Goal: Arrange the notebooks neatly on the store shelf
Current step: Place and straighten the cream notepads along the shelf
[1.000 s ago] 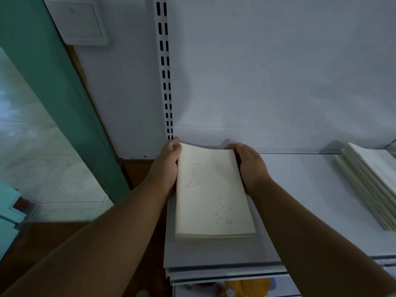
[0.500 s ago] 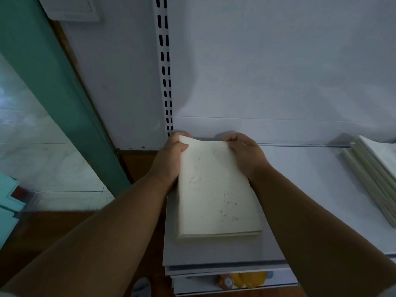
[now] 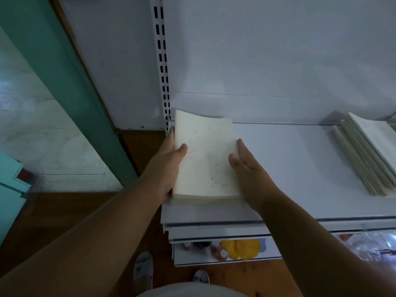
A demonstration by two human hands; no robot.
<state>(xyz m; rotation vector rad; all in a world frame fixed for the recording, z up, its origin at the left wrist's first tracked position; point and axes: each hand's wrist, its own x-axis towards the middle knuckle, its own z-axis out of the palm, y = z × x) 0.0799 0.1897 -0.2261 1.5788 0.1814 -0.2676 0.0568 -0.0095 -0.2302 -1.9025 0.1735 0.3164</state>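
slippers [image 3: 143, 270] showed at six o'clock on the wood floor, below a lower shelf holding a yellow package [image 3: 241, 249]. above them, the white shelf [image 3: 300, 168] carried a cream notebook stack [image 3: 205, 159] at its left end, far edge close to the back panel. left hand [image 3: 169, 166] lay flat along the stack's nine o'clock edge, fingers straight, thumb resting over the top cover. right hand [image 3: 246, 168] pressed the three o'clock edge, fingers straight and together, thumb on the cover. toward three o'clock, well apart, a second pile of notebooks [image 3: 364, 155] lay fanned and slanted. farther off, the slotted upright [image 3: 161, 67] rose at twelve o'clock, and a teal frame [image 3: 64, 82] slanted at ten o'clock.
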